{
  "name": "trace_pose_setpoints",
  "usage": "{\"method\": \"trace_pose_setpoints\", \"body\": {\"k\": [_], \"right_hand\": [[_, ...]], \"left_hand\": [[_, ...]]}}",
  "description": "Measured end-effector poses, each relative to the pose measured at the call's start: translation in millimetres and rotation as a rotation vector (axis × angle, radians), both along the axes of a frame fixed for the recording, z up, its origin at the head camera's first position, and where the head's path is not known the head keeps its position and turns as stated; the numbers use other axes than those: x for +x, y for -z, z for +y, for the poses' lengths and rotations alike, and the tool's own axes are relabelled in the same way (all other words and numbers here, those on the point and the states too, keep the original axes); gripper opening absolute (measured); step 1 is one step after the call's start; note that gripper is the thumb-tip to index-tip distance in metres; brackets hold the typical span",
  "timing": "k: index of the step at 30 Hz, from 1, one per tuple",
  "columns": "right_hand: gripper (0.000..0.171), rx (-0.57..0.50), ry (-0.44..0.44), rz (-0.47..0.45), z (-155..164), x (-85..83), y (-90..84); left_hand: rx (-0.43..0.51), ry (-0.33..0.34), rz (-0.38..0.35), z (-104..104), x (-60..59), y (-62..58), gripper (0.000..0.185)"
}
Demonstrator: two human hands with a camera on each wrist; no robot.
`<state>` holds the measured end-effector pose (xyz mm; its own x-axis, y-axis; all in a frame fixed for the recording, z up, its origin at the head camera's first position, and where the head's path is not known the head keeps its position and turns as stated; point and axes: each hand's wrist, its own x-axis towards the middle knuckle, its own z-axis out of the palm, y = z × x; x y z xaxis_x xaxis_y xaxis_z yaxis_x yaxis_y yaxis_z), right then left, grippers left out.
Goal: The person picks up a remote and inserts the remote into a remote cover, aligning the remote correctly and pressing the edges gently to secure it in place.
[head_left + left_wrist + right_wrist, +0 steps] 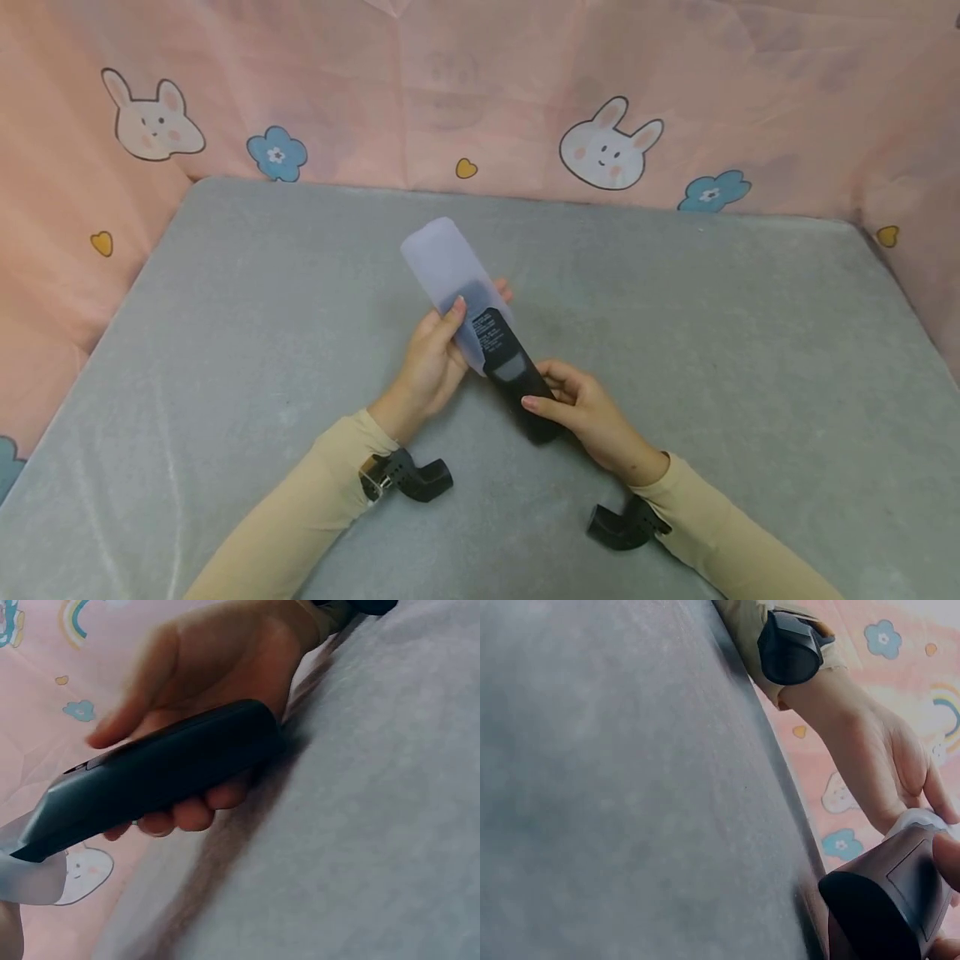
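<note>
Black remote control [517, 377] is held over the middle of the grey table [750, 333], slanting from near right to far left. Its far end sits inside the translucent sleeve [442, 257]; its near portion is outside, so coverage is partial: neither full enclosure nor full separation is reached. Left hand [429, 367] clamps the sleeve between thumb and fingers; right hand [596, 417] grips the remote's near end.

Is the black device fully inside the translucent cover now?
No, the black device sticks well out of the translucent cover.
</note>
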<state>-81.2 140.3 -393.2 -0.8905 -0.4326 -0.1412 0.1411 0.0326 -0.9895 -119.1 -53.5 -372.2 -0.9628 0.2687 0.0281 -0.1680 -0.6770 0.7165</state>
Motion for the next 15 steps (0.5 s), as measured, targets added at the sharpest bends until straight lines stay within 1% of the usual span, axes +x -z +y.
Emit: {"method": "trace_pose_setpoints", "body": {"k": [2,4,11,13,15], "right_hand": [[0.034,0.014,-0.002,0.001,-0.3,-0.1,0.0],[0.035,0.022,0.001,0.003,-0.4,-0.3,0.2],[0.037,0.004,0.008,0.005,0.8,0.1,2.2],[0.038,-0.012,0.012,0.003,1.0,0.2,3.0],[0.038,-0.030,0.016,0.002,1.2,0.4,3.8]], "left_hand": [[-0.002,-0.012,-0.005,-1.4,-0.8,-0.3,0.042],[-0.027,-0.016,-0.002,-2.7,-2.0,0.2,0.041],[-0.262,-0.022,0.022,-9.4,-7.3,4.2,0.038],[-0.298,-0.015,0.042,-10.4,-7.8,4.5,0.038],[-0.305,0.003,0.052,-10.3,-8.0,4.8,0.038]]}}
